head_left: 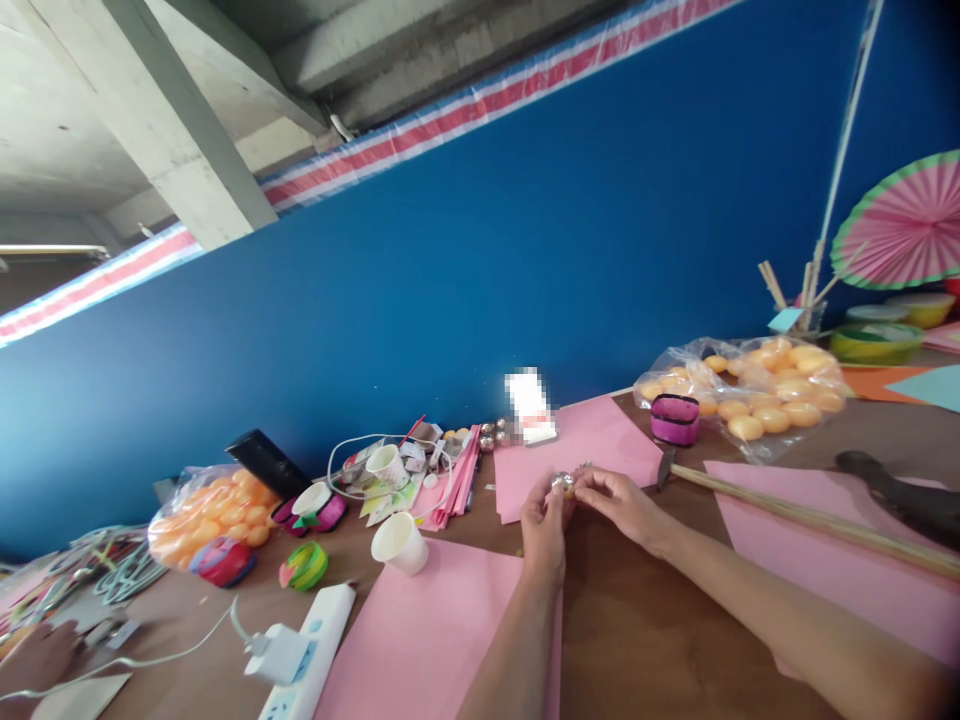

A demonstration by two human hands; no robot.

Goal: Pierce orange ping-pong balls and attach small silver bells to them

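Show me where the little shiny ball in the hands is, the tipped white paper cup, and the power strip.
shiny ball (pixel 562 483), head view, on its silvery top between the fingertips of both hands.
white paper cup (pixel 400 543), head view, on its side wall.
power strip (pixel 311 655), head view, on its white top face.

Both hands, left hand (pixel 545 520) and right hand (pixel 619 503), meet over the table (pixel 645 620) on a small ball (pixel 562 483). A paper cup (pixel 400 543) lies left of them; a bag of balls (pixel 750 392) sits behind, to the right.
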